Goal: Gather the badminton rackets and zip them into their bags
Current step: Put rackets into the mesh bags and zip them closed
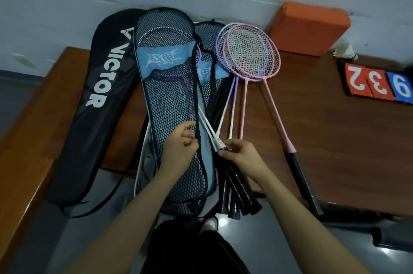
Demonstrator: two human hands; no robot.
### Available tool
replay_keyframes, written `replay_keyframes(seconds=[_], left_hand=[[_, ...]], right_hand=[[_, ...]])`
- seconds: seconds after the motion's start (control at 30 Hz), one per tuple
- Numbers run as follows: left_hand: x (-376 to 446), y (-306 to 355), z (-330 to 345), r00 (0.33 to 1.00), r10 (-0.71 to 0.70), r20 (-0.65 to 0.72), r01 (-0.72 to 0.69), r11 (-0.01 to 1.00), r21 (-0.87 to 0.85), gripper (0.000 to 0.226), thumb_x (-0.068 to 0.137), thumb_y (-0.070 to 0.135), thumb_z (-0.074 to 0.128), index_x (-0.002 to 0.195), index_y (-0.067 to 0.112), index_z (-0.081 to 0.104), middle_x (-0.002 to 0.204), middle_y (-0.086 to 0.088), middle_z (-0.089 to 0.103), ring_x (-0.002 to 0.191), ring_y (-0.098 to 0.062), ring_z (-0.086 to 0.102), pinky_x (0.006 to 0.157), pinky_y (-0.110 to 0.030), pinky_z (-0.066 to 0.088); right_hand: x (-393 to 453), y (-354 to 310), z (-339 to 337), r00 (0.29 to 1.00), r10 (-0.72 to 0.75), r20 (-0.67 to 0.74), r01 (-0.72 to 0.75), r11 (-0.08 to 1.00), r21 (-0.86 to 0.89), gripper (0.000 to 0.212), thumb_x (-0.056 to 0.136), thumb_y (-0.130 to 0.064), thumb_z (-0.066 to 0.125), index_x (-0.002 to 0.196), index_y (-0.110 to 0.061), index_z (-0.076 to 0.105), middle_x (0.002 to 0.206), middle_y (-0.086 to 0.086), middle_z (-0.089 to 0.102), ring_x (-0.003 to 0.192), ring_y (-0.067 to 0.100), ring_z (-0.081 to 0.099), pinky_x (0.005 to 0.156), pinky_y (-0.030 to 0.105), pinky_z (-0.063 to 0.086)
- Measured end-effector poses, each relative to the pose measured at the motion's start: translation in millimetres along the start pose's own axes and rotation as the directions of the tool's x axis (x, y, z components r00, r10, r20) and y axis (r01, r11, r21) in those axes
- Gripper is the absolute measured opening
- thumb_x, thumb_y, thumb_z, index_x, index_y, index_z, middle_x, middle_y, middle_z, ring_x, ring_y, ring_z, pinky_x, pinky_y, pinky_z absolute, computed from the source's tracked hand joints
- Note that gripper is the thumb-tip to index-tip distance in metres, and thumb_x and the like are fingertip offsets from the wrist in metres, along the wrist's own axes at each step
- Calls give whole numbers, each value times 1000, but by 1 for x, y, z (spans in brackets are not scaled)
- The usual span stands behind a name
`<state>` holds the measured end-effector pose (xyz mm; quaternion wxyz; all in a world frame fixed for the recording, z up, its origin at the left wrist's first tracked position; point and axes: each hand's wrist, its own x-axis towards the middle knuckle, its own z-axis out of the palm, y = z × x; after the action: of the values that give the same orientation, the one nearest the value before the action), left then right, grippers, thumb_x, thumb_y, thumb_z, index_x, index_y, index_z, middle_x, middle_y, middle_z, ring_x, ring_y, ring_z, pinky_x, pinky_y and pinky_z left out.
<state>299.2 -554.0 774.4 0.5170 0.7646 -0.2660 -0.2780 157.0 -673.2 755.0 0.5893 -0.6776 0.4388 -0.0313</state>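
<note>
A blue mesh racket bag (pixel 169 99) lies on the wooden table (pixel 335 139) with purple rackets partly inside it. My left hand (pixel 181 142) pinches the bag's dark open edge. My right hand (pixel 241 155) grips the white shaft end and black handles (pixel 234 188) of the rackets sticking out of the bag. A second mesh bag (pixel 209 36) lies under it to the right. Loose pink and purple rackets (pixel 252 52) lie beside the bags, one pink racket with a black handle (pixel 304 180) over the table's edge.
A black VICTOR racket bag (pixel 98 95) lies at the left. An orange block (pixel 310 28) leans at the wall. A white shuttlecock (pixel 345 51) and flip score numbers (pixel 377 83) sit at the far right. Grey floor and my dark clothing lie below.
</note>
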Motion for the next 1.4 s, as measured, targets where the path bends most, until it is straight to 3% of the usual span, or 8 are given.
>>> replay_keyframes(seconds=[0.17,0.47,0.63,0.73,0.83,0.97,1.2,1.4], left_hand=[[-2,-2,-11,999,-3,32,3,1000,-7,39,83,-6,54,116,15,57,84,-7,57,64,-14,53,64,-27,49],[-5,-9,-31,994,45,98,-45,999,5,38,82,-6,56,115,13,58,80,1,53,64,-11,51,65,-16,46],[-3,6,-47,992,97,78,-90,991,-97,37,81,-7,58,110,16,59,80,0,56,61,-6,53,63,-14,48],[-1,15,-61,987,141,81,-135,988,-67,37,81,-9,56,110,15,59,80,2,55,59,-1,50,62,-13,45],[3,21,-75,988,133,79,-128,990,-60,37,82,-10,55,112,12,59,80,0,54,57,1,48,62,-11,44],[10,19,-91,994,80,75,-69,989,-131,41,80,-11,53,108,18,61,80,1,53,59,0,49,65,-17,47],[11,-14,-109,998,-38,42,39,999,-35,47,76,-12,50,100,24,67,64,12,51,54,-3,49,71,-44,55],[10,-28,-111,996,76,56,-86,977,197,39,79,-9,52,106,14,68,80,0,48,71,-13,49,75,-17,42]], right_hand=[[14,-14,16,998,-25,-60,0,925,-381,36,69,-21,79,93,-13,54,88,4,61,81,26,58,66,31,45],[5,-43,2,981,94,169,-132,964,232,44,63,-2,82,101,-11,64,89,15,70,76,27,68,77,38,57],[8,-60,28,979,86,184,-138,945,295,46,63,0,81,105,-9,64,78,10,72,70,25,68,67,33,57],[16,-70,47,990,96,104,-125,938,323,47,63,-2,81,106,-7,64,95,16,71,80,29,68,76,37,57],[28,-85,68,994,98,47,-108,927,359,41,64,-3,80,102,-6,63,84,13,70,62,17,67,55,24,52],[47,-96,91,994,104,-34,-91,958,271,37,67,-2,78,100,-3,60,77,11,61,51,12,56,46,19,42],[49,-72,102,999,-2,49,-1,998,57,21,82,-4,67,103,1,66,92,10,65,86,17,59,75,20,45],[16,-33,102,996,69,51,-56,973,-222,21,77,-20,76,87,-5,65,78,5,62,73,15,57,70,28,46]])
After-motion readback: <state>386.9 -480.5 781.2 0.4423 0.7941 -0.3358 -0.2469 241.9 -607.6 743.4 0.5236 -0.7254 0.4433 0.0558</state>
